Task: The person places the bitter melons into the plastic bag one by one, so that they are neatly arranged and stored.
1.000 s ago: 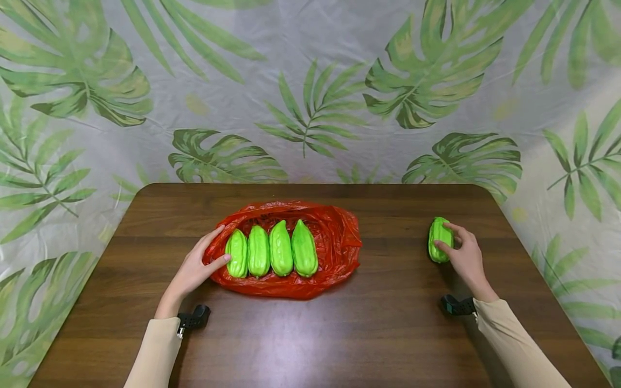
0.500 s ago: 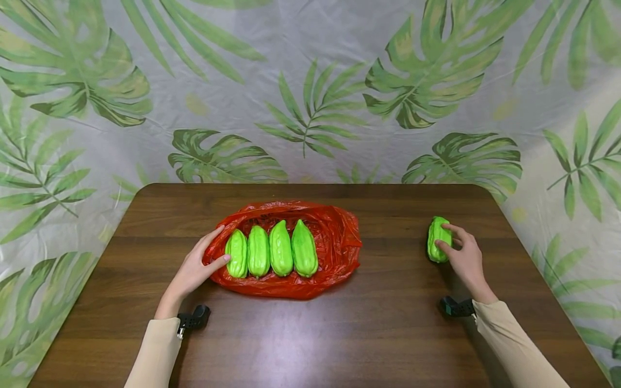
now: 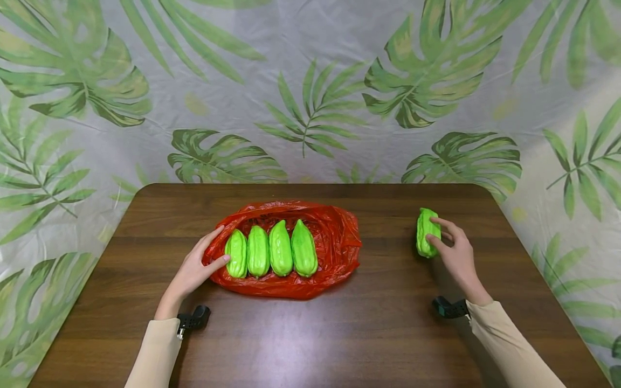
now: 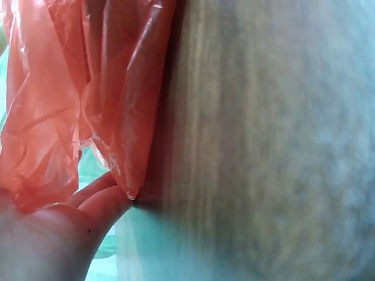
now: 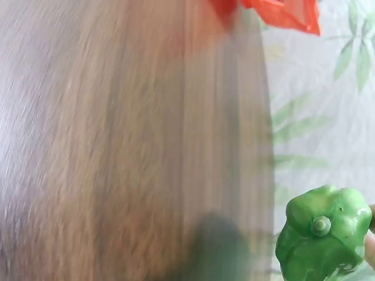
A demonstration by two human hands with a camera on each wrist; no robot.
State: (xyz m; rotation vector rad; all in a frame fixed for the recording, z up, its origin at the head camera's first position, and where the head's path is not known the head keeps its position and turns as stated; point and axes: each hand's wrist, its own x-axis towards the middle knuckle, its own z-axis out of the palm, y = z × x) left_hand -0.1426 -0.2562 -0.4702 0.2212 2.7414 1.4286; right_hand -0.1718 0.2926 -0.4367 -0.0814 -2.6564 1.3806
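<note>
A bright green, ridged bitter melon is pinched between the thumb and fingers of my right hand, over the table's right side. In the right wrist view its knobbed stem end faces the camera, and little of the hand shows. My left hand holds the left edge of a red plastic bag, thumb on the near side. Within the bag's spread mouth several more bitter melons lie side by side. Close up in the left wrist view, crinkled bag film hangs against the left fingers.
The dark wooden table extends in front of and between the hands. Behind it hangs a leaf-patterned cloth, which continues along both sides. A black wrist camera is strapped at the left cuff, another at the right.
My right hand has lifted the bitter melon off the table and moved it slightly left. My left hand, the bag and the melons in it stay put.
</note>
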